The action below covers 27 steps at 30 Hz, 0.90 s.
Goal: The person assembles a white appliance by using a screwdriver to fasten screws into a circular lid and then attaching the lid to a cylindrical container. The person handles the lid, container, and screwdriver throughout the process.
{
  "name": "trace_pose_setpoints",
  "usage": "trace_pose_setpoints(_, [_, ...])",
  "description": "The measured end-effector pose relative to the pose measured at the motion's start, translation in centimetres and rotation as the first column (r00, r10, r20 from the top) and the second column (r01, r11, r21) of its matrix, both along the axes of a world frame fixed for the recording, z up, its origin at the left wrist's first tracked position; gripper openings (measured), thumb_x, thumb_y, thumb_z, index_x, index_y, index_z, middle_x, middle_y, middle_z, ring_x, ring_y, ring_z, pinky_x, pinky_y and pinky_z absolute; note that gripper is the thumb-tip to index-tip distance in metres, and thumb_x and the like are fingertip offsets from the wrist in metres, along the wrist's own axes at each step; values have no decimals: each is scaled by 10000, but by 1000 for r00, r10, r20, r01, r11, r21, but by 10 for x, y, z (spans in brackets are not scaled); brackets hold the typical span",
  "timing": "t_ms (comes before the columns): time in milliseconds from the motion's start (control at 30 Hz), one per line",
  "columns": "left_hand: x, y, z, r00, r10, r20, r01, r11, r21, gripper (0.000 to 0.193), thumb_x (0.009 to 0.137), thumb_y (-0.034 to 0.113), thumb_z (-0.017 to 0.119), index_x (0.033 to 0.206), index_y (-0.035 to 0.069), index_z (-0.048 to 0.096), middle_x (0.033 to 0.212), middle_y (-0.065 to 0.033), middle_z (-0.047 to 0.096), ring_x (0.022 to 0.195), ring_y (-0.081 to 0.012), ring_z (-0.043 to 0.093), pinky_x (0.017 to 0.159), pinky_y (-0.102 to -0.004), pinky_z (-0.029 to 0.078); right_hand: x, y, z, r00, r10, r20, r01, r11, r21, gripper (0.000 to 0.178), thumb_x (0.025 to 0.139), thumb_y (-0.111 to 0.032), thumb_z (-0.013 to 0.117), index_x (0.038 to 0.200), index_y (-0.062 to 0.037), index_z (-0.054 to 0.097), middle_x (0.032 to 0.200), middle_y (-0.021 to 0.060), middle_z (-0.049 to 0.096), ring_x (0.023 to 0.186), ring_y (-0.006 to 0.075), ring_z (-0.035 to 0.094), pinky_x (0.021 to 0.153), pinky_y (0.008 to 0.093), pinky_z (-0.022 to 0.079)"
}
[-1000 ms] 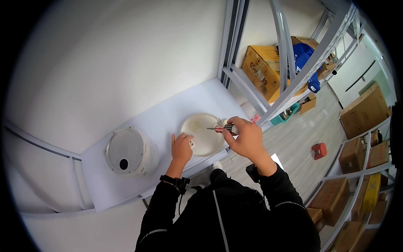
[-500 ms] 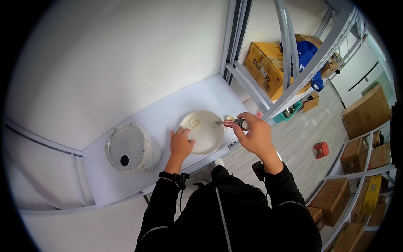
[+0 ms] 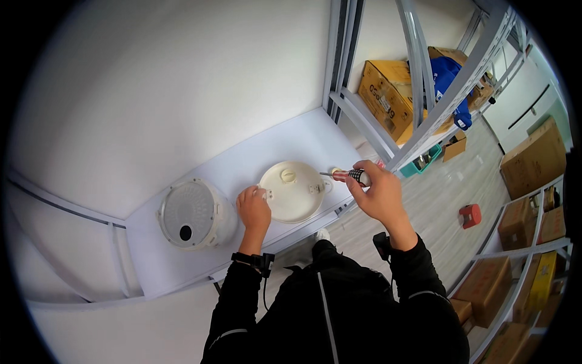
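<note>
A shallow round cream lid (image 3: 297, 209) lies on the white table, its inside facing up. Inside it are a raised ring (image 3: 288, 176) and small fittings near the edges. My left hand (image 3: 253, 211) is at the left rim, its fingers curled onto the edge beside a small white fitting. In my right hand (image 3: 381, 193) I hold a screwdriver (image 3: 351, 176) by its red, black and white handle. Its metal shaft points left, over the lid's right rim. A small cream round piece (image 3: 336, 171) is partly hidden behind the screwdriver.
On the table's left stands a white drum-shaped appliance (image 3: 195, 213) with a grey perforated top. A metal shelf holding a yellow carton (image 3: 388, 97) rises at the right. A teal bin (image 3: 422, 161) and a red stool (image 3: 470, 216) are on the floor; racks with cartons (image 3: 485, 291) line the far right.
My left hand has drawn back from inside the lid to its left rim, its fingers now curled. The screwdriver tip has lifted right, away from the fitting at the lid's right side.
</note>
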State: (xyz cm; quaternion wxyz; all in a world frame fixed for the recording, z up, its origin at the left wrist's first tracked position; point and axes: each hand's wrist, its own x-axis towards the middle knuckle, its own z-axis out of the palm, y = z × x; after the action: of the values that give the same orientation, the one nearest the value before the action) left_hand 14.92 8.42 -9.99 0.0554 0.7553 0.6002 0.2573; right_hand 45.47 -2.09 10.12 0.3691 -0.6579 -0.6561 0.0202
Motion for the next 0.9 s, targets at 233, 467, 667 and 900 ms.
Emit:
trace_pose_setpoints(233, [3,4,9,988,151,13,-144,963,-227,205,888,127,783,1091,125,808,1259,-79,735,1227,-337,672,1063,-512,499,12,0,4,1000,27,11,-27,999,16,300,934,-291,814,1122,-67,750,851,129,768,712,348,726,675,422,570])
trace_pose_setpoints(467, [43,-11,28,999,-34,34,33,998,46,237,880,168,812,1111,113,810,1286,-72,715,1265,-330,632,1081,-493,488,33,15,4,996,84,-30,-83,996,31,308,925,-292,824,1117,-64,750,852,133,766,714,348,726,663,423,563])
trace_pose_setpoints(667, [127,-14,36,975,-198,103,192,979,70,218,854,167,831,1064,108,821,1308,-93,697,1303,-344,609,1118,-499,466,73,29,3,984,178,-13,-178,984,22,310,897,-275,843,1099,-57,755,871,138,766,736,365,731,655,413,561])
trace_pose_setpoints(900, [201,-4,13,991,-127,-47,127,992,-6,181,842,134,816,1017,100,843,1448,-143,632,1483,-398,484,1261,-557,353,132,36,-10,906,418,-72,-411,906,99,297,849,-236,865,1066,-71,746,857,112,752,723,359,716,634,414,551])
